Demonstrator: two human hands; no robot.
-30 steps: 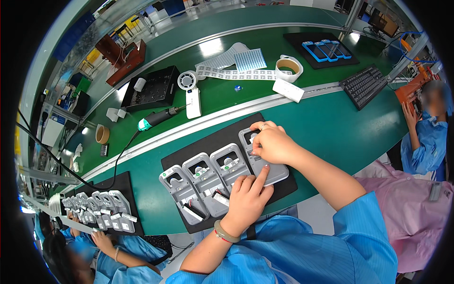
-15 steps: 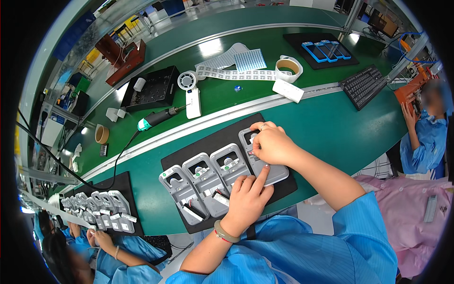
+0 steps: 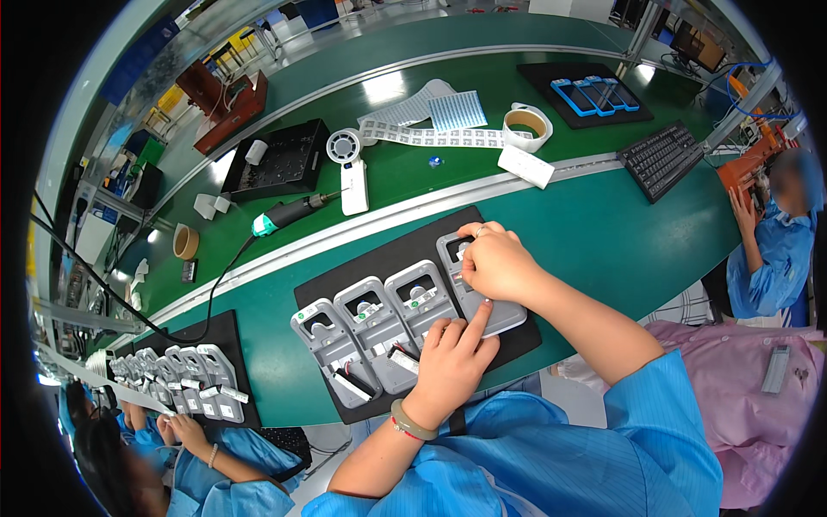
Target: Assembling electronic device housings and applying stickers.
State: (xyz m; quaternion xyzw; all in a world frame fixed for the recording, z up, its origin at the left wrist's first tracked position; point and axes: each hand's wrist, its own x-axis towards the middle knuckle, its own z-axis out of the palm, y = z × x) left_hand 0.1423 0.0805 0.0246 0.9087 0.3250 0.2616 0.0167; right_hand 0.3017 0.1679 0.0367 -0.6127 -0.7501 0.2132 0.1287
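The rightmost grey plastic housing (image 3: 493, 320) lies on a black mat with my two hands at it. My right hand (image 3: 500, 263) is bent over its upper end, fingers closed around the window-like opening; what they grip is hidden beneath them. With its index finger stretched out, my left hand (image 3: 455, 358) touches the lower part of this housing, the other fingers loosely bent. Beside it lie three similar grey housings, the nearest one (image 3: 419, 297) partly behind my left fingers. White battery packs with wires, such as this battery pack (image 3: 353, 385), rest on two of them.
An electric screwdriver (image 3: 289, 214) lies beyond the mat, near a black tray of screws (image 3: 280, 159) and a white handheld fan (image 3: 353, 185). Farther right are a label roll (image 3: 527, 129), a white box (image 3: 525, 166) and a keyboard (image 3: 662, 159). Co-workers sit left and right.
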